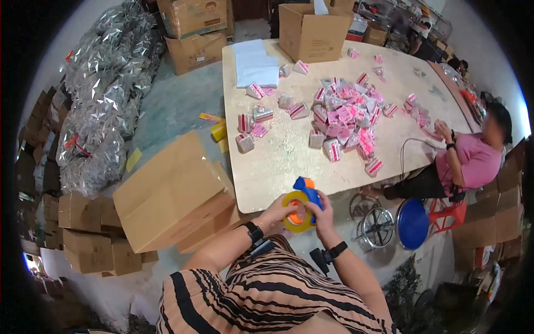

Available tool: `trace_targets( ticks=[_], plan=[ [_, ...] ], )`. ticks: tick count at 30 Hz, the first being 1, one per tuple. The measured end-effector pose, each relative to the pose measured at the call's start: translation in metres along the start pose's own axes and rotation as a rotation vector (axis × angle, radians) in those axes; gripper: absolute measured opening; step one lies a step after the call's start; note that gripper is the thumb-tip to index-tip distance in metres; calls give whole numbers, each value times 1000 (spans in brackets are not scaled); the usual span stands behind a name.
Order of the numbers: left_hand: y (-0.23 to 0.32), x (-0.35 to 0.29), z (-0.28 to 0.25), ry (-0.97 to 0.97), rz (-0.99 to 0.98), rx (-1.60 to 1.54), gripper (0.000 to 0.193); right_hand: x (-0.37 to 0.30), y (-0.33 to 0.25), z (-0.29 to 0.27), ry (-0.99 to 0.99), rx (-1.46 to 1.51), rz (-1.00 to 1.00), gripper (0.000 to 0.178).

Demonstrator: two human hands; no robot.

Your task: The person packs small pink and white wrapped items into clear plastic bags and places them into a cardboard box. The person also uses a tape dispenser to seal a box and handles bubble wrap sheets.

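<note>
Close to my body, by the near edge of the table [261, 183], I hold a blue and orange tape dispenser [312, 199] with a large roll of yellowish tape [298, 226] on it. My left hand [280, 211] is closed on the roll's left side, with fingers at its orange hub. On the other side my right hand [322, 216] grips the blue body of the dispenser. Part of the fingers is hidden behind the roll. Farther off, a heap of small pink and white packets [345, 114] lies on the tabletop, with several more scattered around it.
A large closed carton [172, 192] stands left of the table. An open carton [314, 33] and white sheets [256, 64] are at the table's far side. At right sits a person in pink [473, 158], near a blue stool [413, 224]. Silvery bags [105, 94] pile up far left.
</note>
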State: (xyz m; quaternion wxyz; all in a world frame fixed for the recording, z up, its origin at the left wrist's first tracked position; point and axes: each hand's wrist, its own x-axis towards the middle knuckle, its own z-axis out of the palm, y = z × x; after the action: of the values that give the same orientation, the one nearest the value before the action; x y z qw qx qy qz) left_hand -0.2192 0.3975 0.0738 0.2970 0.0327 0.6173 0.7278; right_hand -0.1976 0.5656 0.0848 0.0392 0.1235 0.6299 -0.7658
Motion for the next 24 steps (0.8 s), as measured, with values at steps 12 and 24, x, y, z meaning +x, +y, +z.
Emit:
trace_targets(
  ticks=[12, 24],
  plan=[
    [-9, 51, -120, 575, -81, 831, 34, 111, 11, 33, -523, -505, 275, 61],
    [27, 86, -111, 987, -139, 1189, 56, 173, -45, -100, -544, -1137, -67, 39]
  ],
)
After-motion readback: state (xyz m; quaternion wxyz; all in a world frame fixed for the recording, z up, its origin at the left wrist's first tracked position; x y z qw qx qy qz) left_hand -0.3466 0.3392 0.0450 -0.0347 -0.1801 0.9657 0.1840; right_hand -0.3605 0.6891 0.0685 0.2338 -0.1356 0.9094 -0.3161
